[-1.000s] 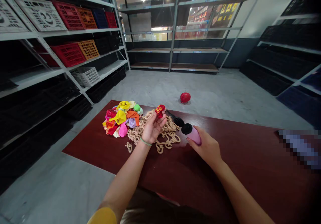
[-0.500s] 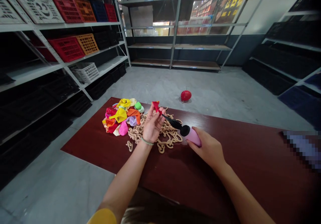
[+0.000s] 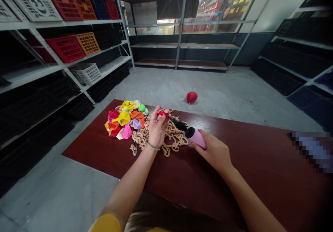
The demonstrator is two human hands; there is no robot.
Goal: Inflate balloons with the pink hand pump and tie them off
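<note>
Between the fingers of my left hand (image 3: 156, 129) is a small red balloon (image 3: 163, 114), mostly covered by the fingers. My right hand (image 3: 214, 151) is wrapped round a pink pump (image 3: 199, 139) with a black collar. Its black ribbed nozzle (image 3: 178, 123) points up and left, with the tip at the balloon. Under and around my left hand lies a pile of tan, curled, rope-like pieces (image 3: 142, 137). Left of them is a heap of deflated balloons (image 3: 122, 118) in yellow, pink, orange and other colours.
The dark red table (image 3: 247, 155) spans the foreground, with a blurred, pixelated purple item (image 3: 313, 150) at its right. A red ball-like object (image 3: 191, 97) sits on the grey floor beyond. Metal shelves with crates (image 3: 65, 48) stand left; more shelving stands behind and right.
The red balloon's flared part, which stood up above my left fingers, now sits bunched low between them. My left index finger points up more. The view has shifted slightly.
</note>
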